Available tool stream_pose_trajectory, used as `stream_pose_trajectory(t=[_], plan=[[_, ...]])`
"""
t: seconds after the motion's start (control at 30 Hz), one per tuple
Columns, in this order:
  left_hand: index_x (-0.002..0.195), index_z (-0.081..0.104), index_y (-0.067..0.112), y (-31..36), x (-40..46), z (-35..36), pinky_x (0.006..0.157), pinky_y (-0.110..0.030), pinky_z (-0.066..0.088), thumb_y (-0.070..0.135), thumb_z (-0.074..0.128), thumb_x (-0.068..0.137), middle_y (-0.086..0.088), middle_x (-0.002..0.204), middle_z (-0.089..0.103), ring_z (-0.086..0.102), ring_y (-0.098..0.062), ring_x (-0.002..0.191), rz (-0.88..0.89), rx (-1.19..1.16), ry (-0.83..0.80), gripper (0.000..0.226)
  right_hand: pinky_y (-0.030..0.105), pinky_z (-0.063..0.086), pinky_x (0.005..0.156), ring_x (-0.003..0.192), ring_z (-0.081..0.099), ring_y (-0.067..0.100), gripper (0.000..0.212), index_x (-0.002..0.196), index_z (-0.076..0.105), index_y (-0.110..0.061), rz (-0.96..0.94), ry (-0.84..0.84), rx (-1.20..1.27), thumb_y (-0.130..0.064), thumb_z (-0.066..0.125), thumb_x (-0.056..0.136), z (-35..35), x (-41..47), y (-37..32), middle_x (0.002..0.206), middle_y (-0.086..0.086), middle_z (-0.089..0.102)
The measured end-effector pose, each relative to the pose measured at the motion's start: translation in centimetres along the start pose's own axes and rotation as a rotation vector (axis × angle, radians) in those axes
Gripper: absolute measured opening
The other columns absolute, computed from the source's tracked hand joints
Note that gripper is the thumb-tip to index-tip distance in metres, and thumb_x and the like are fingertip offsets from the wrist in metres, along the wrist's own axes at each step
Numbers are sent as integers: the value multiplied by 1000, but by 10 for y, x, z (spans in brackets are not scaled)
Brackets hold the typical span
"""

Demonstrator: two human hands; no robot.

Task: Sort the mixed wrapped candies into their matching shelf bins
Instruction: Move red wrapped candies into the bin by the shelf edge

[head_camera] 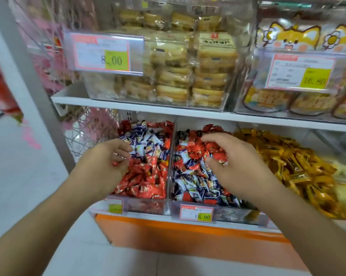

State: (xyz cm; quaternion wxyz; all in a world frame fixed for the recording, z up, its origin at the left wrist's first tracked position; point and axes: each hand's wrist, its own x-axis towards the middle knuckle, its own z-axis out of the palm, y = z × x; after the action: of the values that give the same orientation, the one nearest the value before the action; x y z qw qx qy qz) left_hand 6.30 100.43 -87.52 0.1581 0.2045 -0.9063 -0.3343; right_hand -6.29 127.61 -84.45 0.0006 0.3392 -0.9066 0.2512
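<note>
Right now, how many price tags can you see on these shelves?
4. Upper shelf: the 8.00 tag at left and the 16.80 tag at right. Lower shelf: a partly hidden tag under the left hand and the 19.90 tag. More may sit out of frame.

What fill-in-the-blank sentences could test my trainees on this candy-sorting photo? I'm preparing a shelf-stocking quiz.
1. The left hand pinches a small ____ wrapped candy.
2. The right hand reaches into the bin right of the clear plastic divider, grasping ____ wrapped candies.
3. The bin furthest right holds ____ wrapped candies.
4. The price tag under the right hand's bin reads ____.

Missing words: red; red; golden-yellow; 19.90
</note>
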Motion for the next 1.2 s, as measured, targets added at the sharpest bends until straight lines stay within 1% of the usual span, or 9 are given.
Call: stream_pose_trajectory(t=[0.17, 0.27, 0.37, 0.43, 0.5, 0.7, 0.93, 1.03, 1.2], plan=[[103, 71, 34, -20, 11, 4, 77, -9, 47, 17, 76, 90, 17, 91, 69, 62, 4, 86, 73, 70, -39, 22, 31, 24, 127, 155, 18, 1, 51, 154, 40, -41, -128, -195, 41, -37, 56, 106, 42, 16, -35, 166, -21, 29], [123, 67, 37, -16, 17, 23, 81, 2, 34, 32, 72, 94, 20, 114, 65, 55, 7, 94, 241, 156, -135, 30, 29, 19, 128, 153, 17, -4, 48, 151, 44, -42, -165, -196, 39, -39, 57, 105, 58, 23, -40, 163, -23, 33], [139, 59, 33, -15, 27, 45, 102, -11, 36, 38, 67, 97, 19, 133, 57, 51, -2, 121, 417, 175, -251, 43, 13, 17, 121, 147, 24, -10, 44, 144, 53, -40, -165, -135, 48, -41, 63, 102, 64, 28, -36, 157, -23, 42], [136, 61, 30, -18, 32, 54, 105, -30, 44, 41, 65, 97, 17, 128, 56, 53, -8, 121, 468, 195, -285, 40, 4, 14, 113, 140, 27, -16, 41, 141, 56, -39, -162, -135, 58, -40, 65, 100, 64, 28, -35, 153, -25, 45], [125, 67, 29, -19, 36, 57, 102, -37, 46, 42, 64, 97, 15, 121, 57, 53, -11, 118, 481, 238, -272, 32, 5, 14, 113, 141, 25, -17, 40, 139, 58, -39, -159, -137, 66, -40, 66, 100, 64, 28, -34, 151, -27, 45], [98, 77, 34, -24, 41, 42, 91, -33, 51, 37, 68, 90, 18, 105, 64, 58, -8, 102, 447, 363, -292, 12, 24, 23, 124, 147, 27, -11, 38, 133, 61, -43, -113, -135, 103, -41, 70, 97, 61, 27, -32, 153, -25, 46], [105, 74, 35, -14, 39, 49, 68, -26, 49, 41, 61, 99, 14, 87, 69, 62, -7, 79, 325, 228, -199, 16, 11, 17, 117, 146, 25, -14, 39, 136, 60, -41, -108, -134, 133, -39, 70, 97, 61, 26, -34, 154, -25, 44], [119, 72, 38, -9, 42, 59, 77, -34, 57, 38, 64, 98, 6, 95, 73, 66, -16, 86, 293, 229, -164, 23, 17, 20, 121, 146, 27, -12, 39, 134, 61, -42, -105, -128, 142, -39, 71, 97, 61, 25, -34, 154, -24, 46], [132, 64, 38, -3, 46, 65, 90, -42, 55, 35, 64, 98, -5, 110, 71, 64, -27, 103, 262, 289, -208, 34, 10, 16, 116, 146, 27, -12, 39, 136, 61, -40, -107, -132, 151, -37, 70, 97, 61, 25, -34, 155, -22, 46]])
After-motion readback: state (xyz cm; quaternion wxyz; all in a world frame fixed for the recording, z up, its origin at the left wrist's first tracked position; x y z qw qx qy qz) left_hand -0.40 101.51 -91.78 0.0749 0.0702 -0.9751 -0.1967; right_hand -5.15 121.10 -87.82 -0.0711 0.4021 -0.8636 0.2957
